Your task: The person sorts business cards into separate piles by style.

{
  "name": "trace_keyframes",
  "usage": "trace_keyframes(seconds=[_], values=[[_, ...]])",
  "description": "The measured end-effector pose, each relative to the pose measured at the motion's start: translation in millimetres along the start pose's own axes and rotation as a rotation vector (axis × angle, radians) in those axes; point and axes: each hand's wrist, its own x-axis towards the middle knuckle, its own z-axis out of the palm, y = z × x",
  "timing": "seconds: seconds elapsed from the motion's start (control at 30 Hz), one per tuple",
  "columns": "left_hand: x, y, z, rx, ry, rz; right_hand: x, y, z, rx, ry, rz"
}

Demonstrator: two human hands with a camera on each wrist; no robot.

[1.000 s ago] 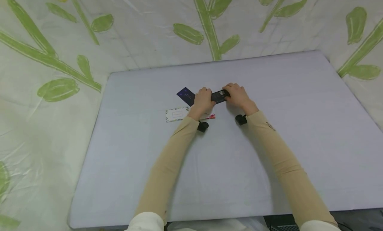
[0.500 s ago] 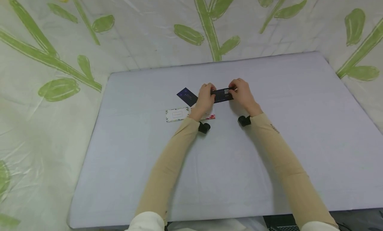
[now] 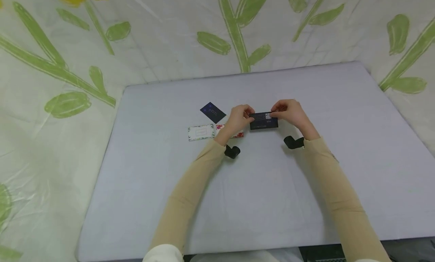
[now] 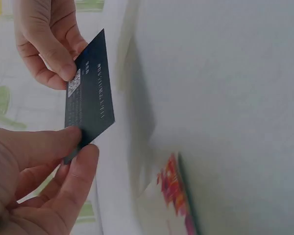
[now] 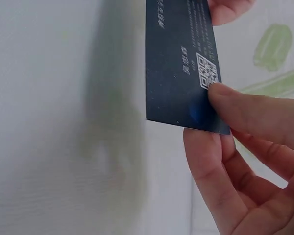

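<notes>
A dark navy business card with white print and a QR code is held up between both hands. My left hand pinches its left end between thumb and fingers. At the other end, my right hand pinches the card by the corner near the QR code, as the right wrist view shows with the thumb on the printed face. Below the left hand lies a white card with red flowers, partly covered by that hand in the head view. Its flowered corner shows in the left wrist view.
Left of the hands, another dark blue card lies at a slant on the white table. A white card with a green leaf border lies just in front of it. Behind the table hangs a leaf-painted sheet.
Both hands have shifted right and nearer to the body with the navy card. The right hand has moved out to the card's end, so more of its face shows. The other cards have stayed put.
</notes>
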Motion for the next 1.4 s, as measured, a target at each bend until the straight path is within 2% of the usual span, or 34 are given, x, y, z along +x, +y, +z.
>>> trace_keyframes(seconds=[0.1,0.3,0.47,0.6,0.77,1.0,1.17,1.3,1.4], values=[[-3.2,-0.8,4.8,0.059,-0.037,-0.016,-1.5,5.9,2.8,-0.018,-0.046,-0.006],[-5.1,-1.9,12.0,0.181,-0.065,-0.025,-1.4,8.4,12.6,-0.095,-0.076,-0.028],[-6.1,-1.5,15.0,0.272,-0.087,-0.033,0.2,7.1,18.6,-0.199,-0.104,-0.105],[-6.3,0.4,15.4,0.364,-0.089,-0.047,1.3,5.4,21.3,-0.269,-0.127,-0.156],[-4.6,1.4,15.8,0.428,-0.089,-0.048,1.4,3.2,22.7,-0.344,-0.148,-0.157],[-3.6,6.3,15.0,0.472,-0.118,-0.035,-0.8,-2.8,24.4,-0.448,-0.142,-0.185],[-4.3,6.9,13.9,0.474,-0.141,-0.016,-3.5,-9.2,26.6,-0.540,-0.158,-0.165],[-4.6,0.1,9.4,0.433,-0.123,-0.002,-6.3,-16.3,27.6,-0.604,-0.167,-0.163],[-5.5,-5.2,-6.5,0.346,-0.098,-0.018,-6.6,-24.1,30.1,-0.624,-0.138,-0.187]])
